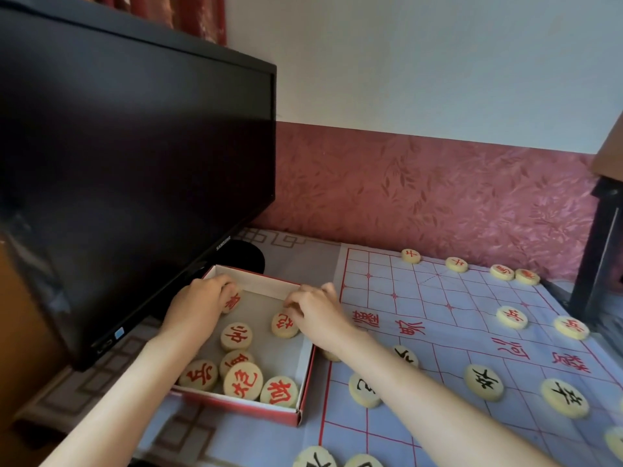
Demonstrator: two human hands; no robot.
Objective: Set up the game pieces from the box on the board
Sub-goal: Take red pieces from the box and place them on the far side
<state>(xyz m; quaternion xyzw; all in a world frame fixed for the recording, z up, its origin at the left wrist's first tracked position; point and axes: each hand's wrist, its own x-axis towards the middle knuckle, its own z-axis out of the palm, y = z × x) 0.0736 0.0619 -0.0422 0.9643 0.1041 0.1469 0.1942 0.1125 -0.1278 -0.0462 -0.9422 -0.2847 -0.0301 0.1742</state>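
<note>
A shallow red-edged box point(305, 360) lies left of the pale blue cloth board point(472, 315) and holds several round cream pieces with red characters point(243, 380). My left hand point(199, 303) reaches into the box's far left part, fingers curled over a red-marked piece point(232, 303). My right hand point(315, 310) is at the box's far right part, fingertips pinching another red-marked piece point(283, 325). Red-marked pieces point(456, 264) stand along the board's far edge and two point(511, 317) nearer the middle. Black-marked pieces point(484, 382) stand on the near half.
A large black monitor point(135, 180) leans over the box's left side, its stand point(242, 256) just behind the box. A dark furniture piece point(603, 247) stands at the board's far right corner. A pink patterned wall runs behind.
</note>
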